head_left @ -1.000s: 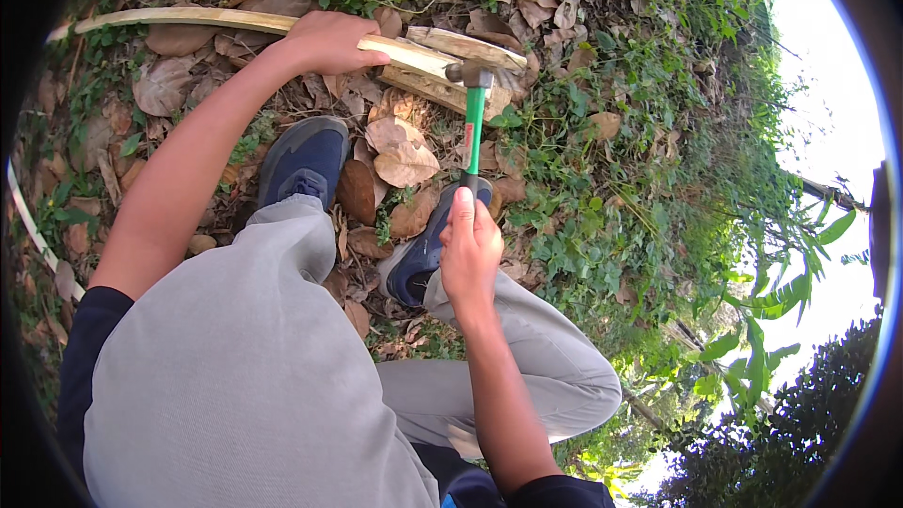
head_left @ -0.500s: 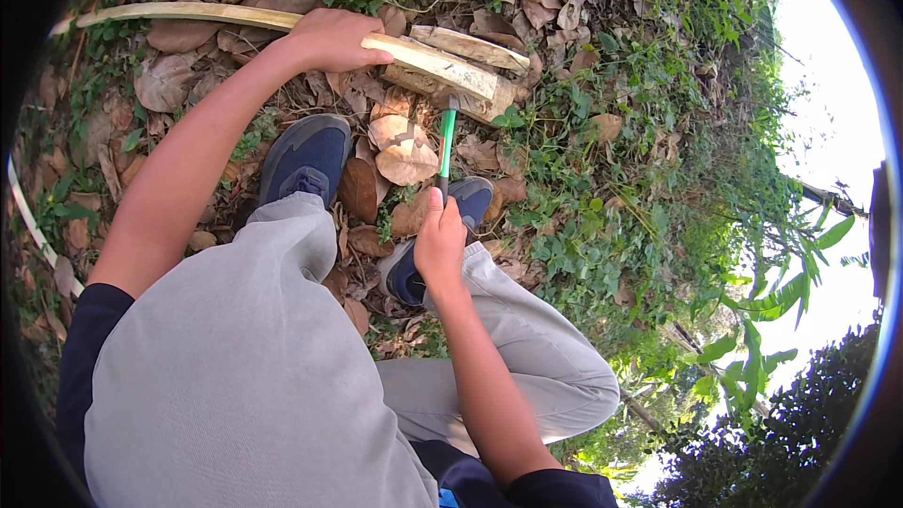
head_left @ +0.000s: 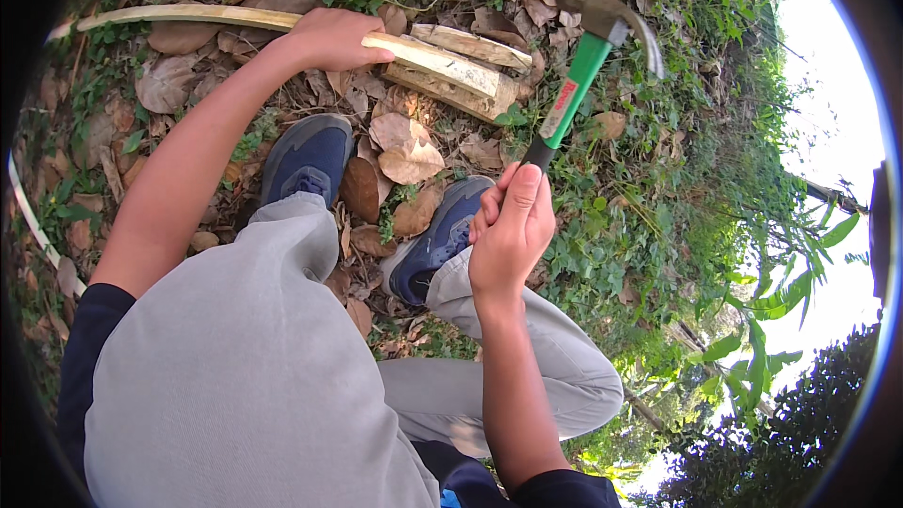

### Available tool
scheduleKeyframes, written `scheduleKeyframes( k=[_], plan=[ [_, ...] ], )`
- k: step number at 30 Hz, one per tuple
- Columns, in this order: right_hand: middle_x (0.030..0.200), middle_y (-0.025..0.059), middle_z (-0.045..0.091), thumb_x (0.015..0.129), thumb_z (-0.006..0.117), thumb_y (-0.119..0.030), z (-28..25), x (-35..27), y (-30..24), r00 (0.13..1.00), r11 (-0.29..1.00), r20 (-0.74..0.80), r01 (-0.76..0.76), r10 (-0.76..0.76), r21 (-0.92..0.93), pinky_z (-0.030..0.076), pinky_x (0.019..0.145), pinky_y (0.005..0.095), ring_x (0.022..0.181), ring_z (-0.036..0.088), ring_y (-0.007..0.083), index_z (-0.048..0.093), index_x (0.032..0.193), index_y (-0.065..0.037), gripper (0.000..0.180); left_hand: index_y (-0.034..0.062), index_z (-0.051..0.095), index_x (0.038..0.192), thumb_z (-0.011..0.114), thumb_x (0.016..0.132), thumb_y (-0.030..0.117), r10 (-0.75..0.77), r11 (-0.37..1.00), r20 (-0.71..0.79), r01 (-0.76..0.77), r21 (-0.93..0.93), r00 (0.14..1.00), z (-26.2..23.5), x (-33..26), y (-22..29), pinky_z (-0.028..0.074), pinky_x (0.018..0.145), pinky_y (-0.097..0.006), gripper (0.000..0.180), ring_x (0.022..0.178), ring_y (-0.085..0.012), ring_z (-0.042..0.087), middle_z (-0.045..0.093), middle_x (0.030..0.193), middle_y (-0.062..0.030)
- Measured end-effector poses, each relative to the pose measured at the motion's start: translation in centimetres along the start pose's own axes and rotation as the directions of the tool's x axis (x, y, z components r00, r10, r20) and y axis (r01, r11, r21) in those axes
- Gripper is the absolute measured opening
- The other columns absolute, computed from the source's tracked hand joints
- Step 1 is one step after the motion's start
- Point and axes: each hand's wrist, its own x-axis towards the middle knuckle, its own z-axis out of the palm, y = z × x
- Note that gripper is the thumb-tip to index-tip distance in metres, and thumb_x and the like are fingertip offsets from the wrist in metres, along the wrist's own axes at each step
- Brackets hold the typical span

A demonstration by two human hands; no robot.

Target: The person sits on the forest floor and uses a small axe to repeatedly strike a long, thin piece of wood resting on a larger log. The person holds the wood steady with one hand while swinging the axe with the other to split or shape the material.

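Observation:
My left hand is closed round a long pale wooden strip, whose right end lies over a short wooden block. Another piece of wood rests just beyond the strip. Raised to the right of the wood, my right hand grips the dark handle of a claw hammer. The hammer has a green shaft and a metal head, which is held up clear of the wood with its curved claw to the right.
Dry brown leaves and green plants cover the ground. My shoes, the left one and the right one, stand close to the wood. A pale curved strip lies at the far left.
The hammer has come up off the wood and swung to the upper right, nearer to me, with my right hand still round its handle. My left hand stays on the strip.

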Motion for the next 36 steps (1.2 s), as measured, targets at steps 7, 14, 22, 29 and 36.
scheduleKeyframes(
  k=[7,14,22,29,36],
  plan=[
    [0.065,0.0016,0.052,0.110,0.047,-0.043,-0.5,2.1,7.8,0.974,0.903,0.067,0.225,-0.216,-0.366,0.035,0.048,0.0291,0.055,0.048,0.0101,0.051,0.096,-0.002,0.044,0.0146,0.066,0.124,0.059,0.094,0.059,0.004,1.000,0.010,-0.004,-0.008,1.000,-0.3,0.1,0.4,0.051,0.088,-0.049,0.054,0.105,-0.0346,0.068,0.073,0.110,-0.0118],
    [0.062,0.0084,0.052,0.110,0.047,-0.042,-1.8,-4.9,16.4,0.965,0.819,0.121,-0.129,0.234,-0.559,0.040,0.051,0.0377,0.054,0.051,0.0198,0.055,0.087,0.000,0.049,0.0128,0.066,0.126,0.056,0.094,0.062,-0.015,1.000,0.036,0.015,0.015,0.999,-0.3,0.2,0.3,0.052,0.094,-0.047,0.059,0.111,-0.0322,0.068,0.072,0.116,-0.0111],
    [0.066,-0.0021,0.049,0.110,0.050,-0.035,-1.2,-2.7,5.9,0.967,0.965,0.066,-0.237,0.246,-0.115,0.036,0.051,0.0247,0.058,0.045,0.0055,0.057,0.088,-0.003,0.040,0.0120,0.066,0.126,0.057,0.094,0.062,-0.013,1.000,0.032,0.012,0.010,0.999,-0.4,0.1,0.2,0.052,0.092,-0.047,0.060,0.109,-0.0325,0.068,0.073,0.115,-0.0112],
    [0.067,-0.0052,0.043,0.111,0.042,-0.046,-0.2,2.2,1.2,0.961,0.958,0.015,0.275,-0.277,0.079,0.031,0.050,0.0204,0.057,0.039,0.0024,0.050,0.098,-0.005,0.044,0.0128,0.066,0.125,0.057,0.094,0.062,-0.016,1.000,0.048,0.016,0.001,0.999,-0.5,0.1,0.1,0.052,0.092,-0.047,0.058,0.109,-0.0325,0.068,0.073,0.115,-0.0113],
    [0.073,0.0270,0.061,0.110,0.044,-0.042,0.1,-1.1,12.8,0.961,0.810,0.223,-0.002,0.164,-0.586,0.042,0.061,0.0532,0.070,0.059,0.0502,0.053,0.094,0.003,0.048,0.0133,0.065,0.127,0.057,0.095,0.061,-0.027,1.000,0.058,0.027,-0.003,0.998,-0.5,0.1,0.1,0.052,0.094,-0.047,0.059,0.112,-0.0317,0.067,0.072,0.116,-0.0104]
  ],
)
